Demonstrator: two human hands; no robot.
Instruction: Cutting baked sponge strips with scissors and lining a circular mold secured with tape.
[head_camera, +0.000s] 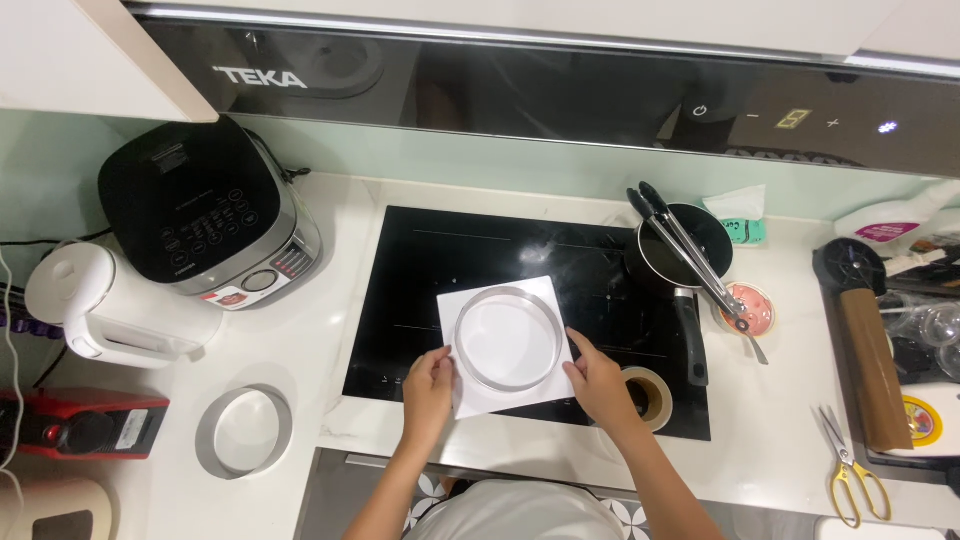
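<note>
A: Entry, hands first. The left hand (428, 385) rested at the ring's 8 o'clock, fingers curled loosely onto the lower-left edge of the white paper sheet (480, 395); thumb near the metal, grip not tight. The right hand (598, 380) sat at 4 o'clock, fingers partly spread, tips pressing the sheet's right edge. Whether either truly pinched the paper, I could not tell.

B: And the metal cake ring (508, 337)?

A: Centred on the sheet, flat, on the black induction hob (400, 300). Paper corners showed outside it all round.

B: Progress?

A: As I judged it: sheet laid, ring placed on it. No pencil line, no cut, no fold was visible. The yellow-handled scissors (850, 470) lay untouched at 4 o'clock, well apart, on the white counter (300, 330).

B: Surroundings?

A: Tape roll (648, 397) just beside the right wrist. Black saucepan (680, 245) with tongs (690, 250) across it at 2 o'clock. A second ring (243, 432) at 8 o'clock; white kettle (110, 310) and rice cooker (205, 210) at 10.
</note>
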